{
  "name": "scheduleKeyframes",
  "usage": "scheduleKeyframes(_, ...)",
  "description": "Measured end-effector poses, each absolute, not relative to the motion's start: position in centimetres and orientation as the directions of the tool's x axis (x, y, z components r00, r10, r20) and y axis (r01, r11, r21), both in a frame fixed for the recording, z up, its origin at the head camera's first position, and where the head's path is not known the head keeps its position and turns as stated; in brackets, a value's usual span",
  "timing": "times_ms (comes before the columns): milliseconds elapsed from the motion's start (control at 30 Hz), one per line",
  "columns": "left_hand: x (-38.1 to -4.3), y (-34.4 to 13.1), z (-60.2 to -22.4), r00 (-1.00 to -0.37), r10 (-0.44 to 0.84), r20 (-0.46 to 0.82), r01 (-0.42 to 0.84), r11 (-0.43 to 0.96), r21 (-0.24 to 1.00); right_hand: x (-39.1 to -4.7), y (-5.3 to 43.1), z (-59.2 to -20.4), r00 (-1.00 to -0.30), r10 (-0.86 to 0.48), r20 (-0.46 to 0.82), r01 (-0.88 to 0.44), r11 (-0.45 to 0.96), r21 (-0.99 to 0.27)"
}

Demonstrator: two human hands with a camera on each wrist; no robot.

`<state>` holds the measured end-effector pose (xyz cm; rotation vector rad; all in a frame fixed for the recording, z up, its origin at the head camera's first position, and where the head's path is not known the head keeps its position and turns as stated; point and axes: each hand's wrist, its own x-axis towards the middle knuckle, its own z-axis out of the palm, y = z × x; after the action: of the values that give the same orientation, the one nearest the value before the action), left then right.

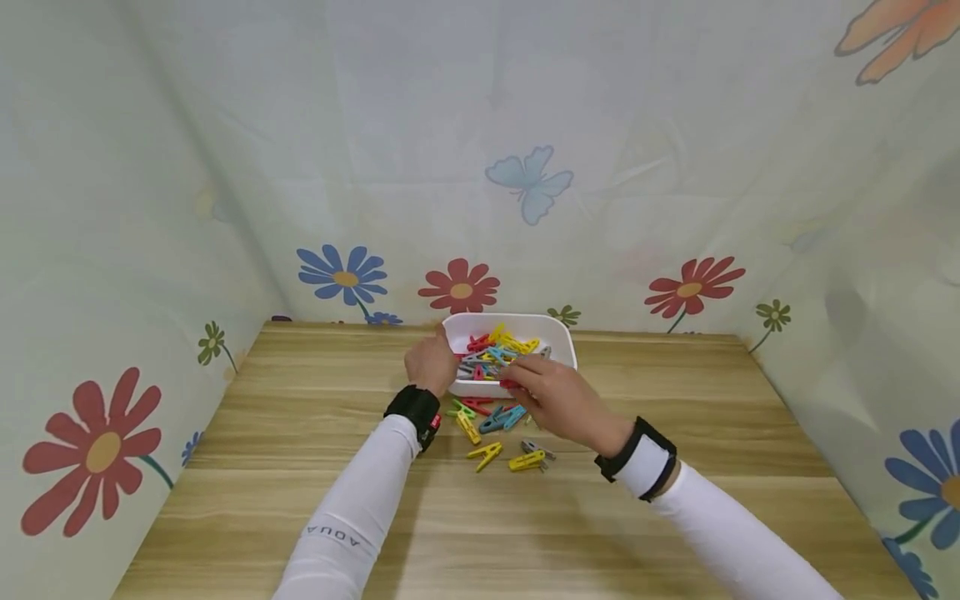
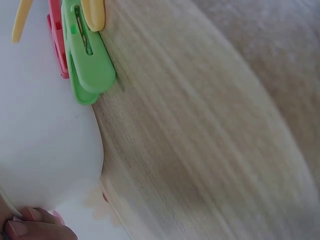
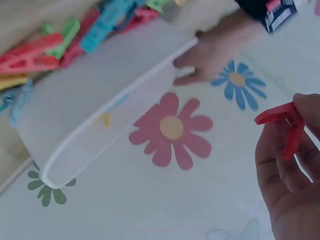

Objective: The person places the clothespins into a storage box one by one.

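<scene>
There was the right hand (image 1: 558, 396), over at the near side of the white container (image 1: 480, 389), and it had a red clothespin (image 3: 276, 114) pinched between thumb and fingers! A fingertip hold, presumably because so slim a piece offered little for a palm to close on. The pin sat right at the tips, its two legs splayed and jutting clear of the grip, away from the palm; in the head view it showed just under the fingers, by the container's near rim.

Across at the other end, the left hand (image 1: 432, 362) had the container's left rim clasped, fingers outside the wall, most likely to steady a light vessel.

And the container itself? Close to the far edge of the wooden table (image 1: 300, 433), around the middle of that edge, with a mixed heap of clothespins (image 1: 498, 354) inside. More lay loose between it and the table's near edge: a green clothespin (image 2: 92, 67) and a dark blue clothespin (image 1: 495, 419) near its wall, then a yellow clothespin (image 1: 527, 461) beside a grey one (image 1: 545, 450), a little closer to the near edge.
</scene>
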<state>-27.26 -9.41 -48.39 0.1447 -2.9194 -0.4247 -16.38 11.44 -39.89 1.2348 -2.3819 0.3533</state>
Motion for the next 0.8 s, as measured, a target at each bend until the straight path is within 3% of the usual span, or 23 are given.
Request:
scheduleKeyframes(133,-27.2,-9.3,-48.4,-0.976,-0.119,0.182,-0.061,0.952,0.299,-18.7,11.4,-38.2,-0.553,-0.643,0.53,-0.798,0.591,-0.115)
scheduleKeyframes(300,-27.4,-9.4,-48.6,-0.976,-0.126,0.18,-0.063,0.946,0.318,-21.9,10.9,-38.2,-0.611,-0.625,0.485,-0.749,0.654,-0.101)
scheduleKeyframes(600,-27.5,-9.7,-48.8,-0.976,-0.125,0.176,-0.063,0.945,0.322,-28.2,10.3,-44.2,-0.758,-0.567,0.323,-0.626,0.772,-0.114)
scheduleKeyframes(800,-27.6,-9.7,-48.8,-0.978,-0.111,0.179,-0.05,0.947,0.318,-29.3,10.4,-46.0,-0.801,-0.542,0.254,-0.583,0.802,-0.129)
